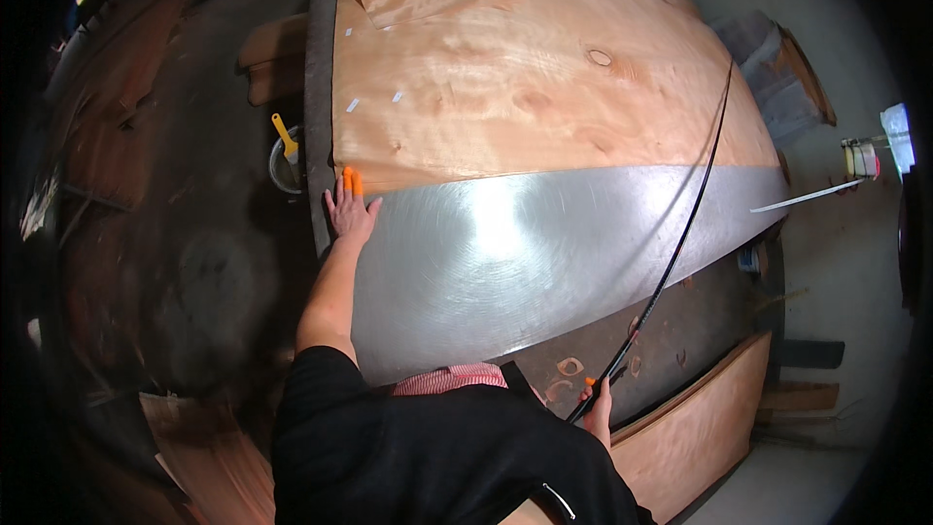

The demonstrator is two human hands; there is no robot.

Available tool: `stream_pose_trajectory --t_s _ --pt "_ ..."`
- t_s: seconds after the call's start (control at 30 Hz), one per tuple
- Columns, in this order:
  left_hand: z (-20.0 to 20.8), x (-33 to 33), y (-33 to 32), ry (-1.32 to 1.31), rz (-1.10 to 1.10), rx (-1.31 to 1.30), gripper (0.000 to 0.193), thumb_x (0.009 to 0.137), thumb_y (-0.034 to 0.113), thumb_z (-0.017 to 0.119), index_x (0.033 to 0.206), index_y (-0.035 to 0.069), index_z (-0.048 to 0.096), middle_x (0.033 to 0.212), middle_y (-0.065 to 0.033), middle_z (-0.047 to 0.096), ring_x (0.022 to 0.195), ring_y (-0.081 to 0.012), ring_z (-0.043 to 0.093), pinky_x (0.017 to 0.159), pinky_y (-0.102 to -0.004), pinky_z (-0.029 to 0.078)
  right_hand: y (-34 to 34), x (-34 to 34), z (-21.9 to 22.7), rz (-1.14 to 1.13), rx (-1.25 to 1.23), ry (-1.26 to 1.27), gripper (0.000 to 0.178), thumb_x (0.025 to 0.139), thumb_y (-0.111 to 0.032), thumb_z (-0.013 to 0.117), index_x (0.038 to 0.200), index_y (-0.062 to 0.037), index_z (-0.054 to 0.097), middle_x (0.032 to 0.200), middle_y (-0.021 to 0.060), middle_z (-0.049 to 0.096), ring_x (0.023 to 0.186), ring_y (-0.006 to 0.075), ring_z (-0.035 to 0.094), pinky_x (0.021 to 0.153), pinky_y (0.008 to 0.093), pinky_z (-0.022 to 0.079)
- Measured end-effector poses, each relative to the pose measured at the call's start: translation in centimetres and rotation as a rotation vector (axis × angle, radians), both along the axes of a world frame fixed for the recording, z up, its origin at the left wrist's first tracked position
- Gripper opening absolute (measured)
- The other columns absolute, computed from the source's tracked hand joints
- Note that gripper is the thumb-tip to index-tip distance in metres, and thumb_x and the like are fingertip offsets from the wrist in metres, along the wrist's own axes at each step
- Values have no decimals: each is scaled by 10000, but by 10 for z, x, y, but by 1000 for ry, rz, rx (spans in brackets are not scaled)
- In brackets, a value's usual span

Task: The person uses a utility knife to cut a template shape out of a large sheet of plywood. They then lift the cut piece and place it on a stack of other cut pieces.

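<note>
My left hand (354, 214) lies with its fingers stretched out at the near left corner of a large thin wood veneer sheet (544, 107). Orange covers sit on two of its fingers. The sheet lies over the far part of a shiny metal tabletop (466, 272), whose near part is bare. In my right hand (601, 406), closed and low on the right, is a long thin black rod (671, 267). The rod slants up to the right, and its tip appears over the right side of the veneer. An orange cover also shows on a right finger.
Left of the table is a bucket (275, 170) with a yellow-handled scraper (285, 136). Stacked veneer sheets (700, 428) stand at the lower right, and more veneer (214, 457) lies lower left. A white strip (807, 196) juts over the right edge. Wood scraps (570, 367) litter the floor.
</note>
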State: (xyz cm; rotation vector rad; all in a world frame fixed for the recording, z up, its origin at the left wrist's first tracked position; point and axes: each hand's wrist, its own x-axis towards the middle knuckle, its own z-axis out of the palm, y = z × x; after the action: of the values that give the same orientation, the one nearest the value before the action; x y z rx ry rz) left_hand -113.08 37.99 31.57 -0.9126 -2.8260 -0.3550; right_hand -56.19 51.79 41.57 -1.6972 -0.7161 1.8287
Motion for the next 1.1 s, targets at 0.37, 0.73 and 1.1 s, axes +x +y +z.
stream_pose_trajectory --t_s 0.37,0.73,1.1 --pt "33 -141 31 -982 320 800 402 714 348 639 904 1 568 1009 -112 552 874 -199 536 779 -304 421 1 -39 25 68 -17 -110 341 879 -362 395 822 -39 490 558 8 424 507 129 427 486 238 359" --pt "99 -33 -13 -1719 -45 1065 355 782 122 520 1105 -5 448 1025 -102 538 896 -233 548 793 -367 457 -1 -13 52 28 36 -46 300 865 -351 442 809 -56 441 583 8 436 498 103 437 464 212 379" --pt "39 260 -76 -1807 -51 77 260 838 187 499 983 -28 502 855 -118 589 706 -205 601 512 -298 519 -13 8 29 -16 156 89 262 867 -336 441 816 -79 425 594 3 452 509 93 440 474 210 370"
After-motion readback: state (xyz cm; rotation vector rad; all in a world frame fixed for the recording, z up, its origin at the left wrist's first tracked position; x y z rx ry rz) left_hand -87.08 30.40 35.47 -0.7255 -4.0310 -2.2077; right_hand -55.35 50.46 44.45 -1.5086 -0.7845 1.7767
